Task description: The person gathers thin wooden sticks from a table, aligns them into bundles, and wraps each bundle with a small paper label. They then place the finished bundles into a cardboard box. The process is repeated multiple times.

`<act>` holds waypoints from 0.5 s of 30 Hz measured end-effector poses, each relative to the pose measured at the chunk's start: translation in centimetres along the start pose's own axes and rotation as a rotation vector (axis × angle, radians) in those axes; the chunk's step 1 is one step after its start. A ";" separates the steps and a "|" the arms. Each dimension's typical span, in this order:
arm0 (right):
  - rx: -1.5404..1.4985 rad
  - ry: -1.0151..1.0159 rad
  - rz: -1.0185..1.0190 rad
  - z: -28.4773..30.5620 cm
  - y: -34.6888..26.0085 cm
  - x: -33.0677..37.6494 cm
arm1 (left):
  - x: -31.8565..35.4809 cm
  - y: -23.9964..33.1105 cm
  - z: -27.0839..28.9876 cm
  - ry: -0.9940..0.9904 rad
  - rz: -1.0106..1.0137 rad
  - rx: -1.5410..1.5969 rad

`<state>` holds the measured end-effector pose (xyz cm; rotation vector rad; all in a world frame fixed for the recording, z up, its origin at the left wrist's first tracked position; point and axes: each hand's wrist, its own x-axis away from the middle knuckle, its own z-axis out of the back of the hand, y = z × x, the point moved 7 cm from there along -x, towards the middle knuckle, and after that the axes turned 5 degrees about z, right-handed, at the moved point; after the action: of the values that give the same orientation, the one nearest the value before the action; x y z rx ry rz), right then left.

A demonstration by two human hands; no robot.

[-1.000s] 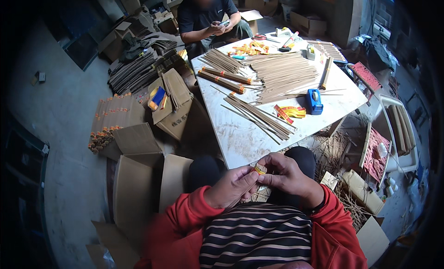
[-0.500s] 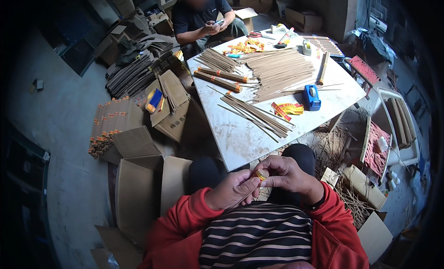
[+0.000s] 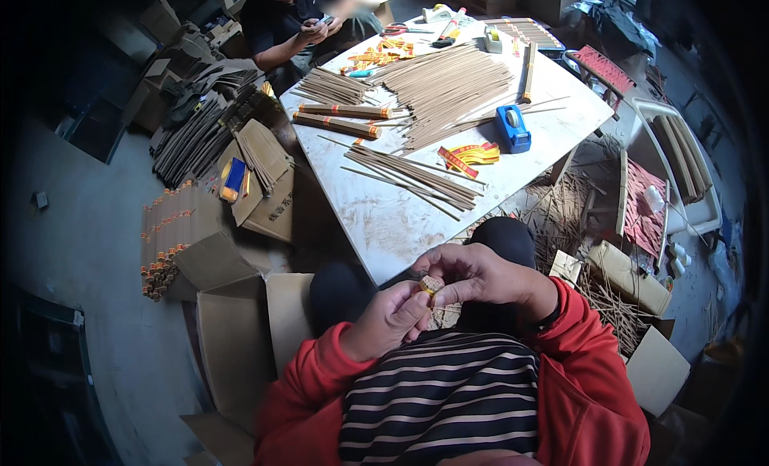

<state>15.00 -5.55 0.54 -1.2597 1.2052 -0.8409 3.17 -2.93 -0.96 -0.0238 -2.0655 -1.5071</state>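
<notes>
Over my lap, just off the table's near corner, I hold a bundle of incense sticks (image 3: 432,284) end-on, with a yellow and red paper band around it. My left hand (image 3: 388,320) is closed on it from the left, thumb near the band. From the right, my right hand (image 3: 487,278) pinches the banded end between thumb and fingers. The bundle's lower length is hidden. Closest on the table are a loose group of sticks (image 3: 412,177), several yellow and red paper strips (image 3: 473,156) and a blue tape dispenser (image 3: 513,129).
The white table (image 3: 384,229) carries a wide spread of sticks (image 3: 448,89), banded bundles (image 3: 336,126) and red-handled scissors (image 3: 404,29). An open carton (image 3: 232,338) stands at my left, beside stacked bundles (image 3: 172,229). Across the table sits a person (image 3: 276,29) holding a phone.
The whole view has shifted, so the table and surroundings appear farther left and higher. Both hands stay on the bundle, with only a slight change in finger position.
</notes>
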 end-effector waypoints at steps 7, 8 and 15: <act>0.565 1.071 -0.094 26.1 3.9 2.6 | -0.8 0.7 0.7 0.053 -0.012 -0.048; 0.687 1.153 -0.139 29.3 4.7 3.8 | -1.0 0.7 0.7 0.042 0.005 -0.043; 0.503 0.997 -0.719 33.9 7.5 2.5 | -1.6 -0.1 1.9 0.055 0.038 0.046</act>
<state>47.15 1.49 -10.62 -0.8184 1.1201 -2.3257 3.61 -0.82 -2.14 -0.0043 -2.0444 -1.4216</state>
